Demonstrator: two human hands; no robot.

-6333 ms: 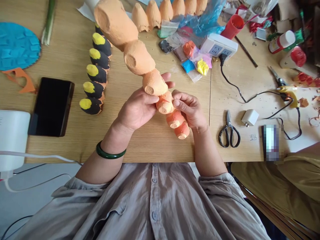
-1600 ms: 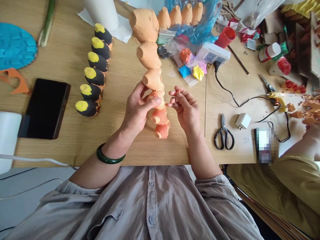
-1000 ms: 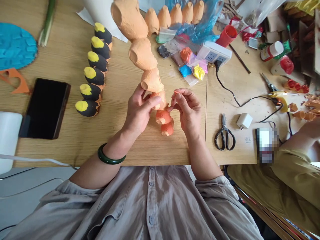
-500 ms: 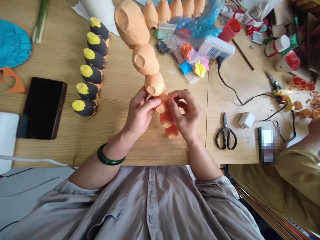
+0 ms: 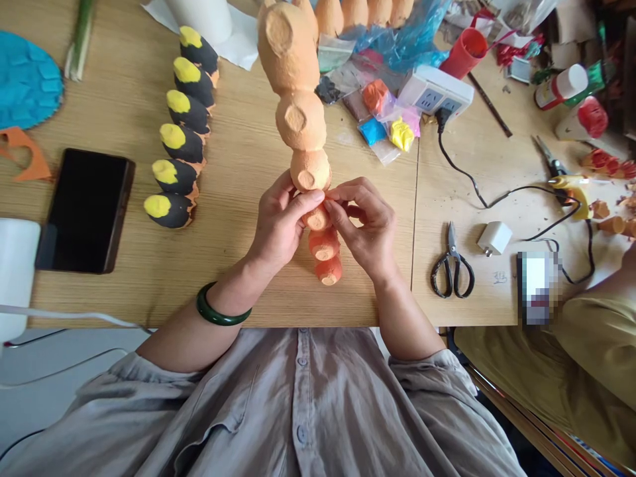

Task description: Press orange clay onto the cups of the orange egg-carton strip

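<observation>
An orange strip of egg carton cups runs away from me above the table, its cups shading to redder orange at the near end. My left hand grips it around the middle, thumb on top. At the same joint between cups, my right hand has thumb and forefinger pinched together against the strip. A tiny orange bit shows at those fingertips, too small to name. To the left stands a row of egg carton cups painted black and yellow.
A phone lies at left near a blue oval piece. On the right are scissors, a white plug adapter, a power strip with its cord, and bagged coloured clay. A person in an olive sleeve sits at right.
The egg carton strip has swung more upright, its far end going right and its near end left. My right hand's pinch has moved slightly left, closer to my left thumb.
</observation>
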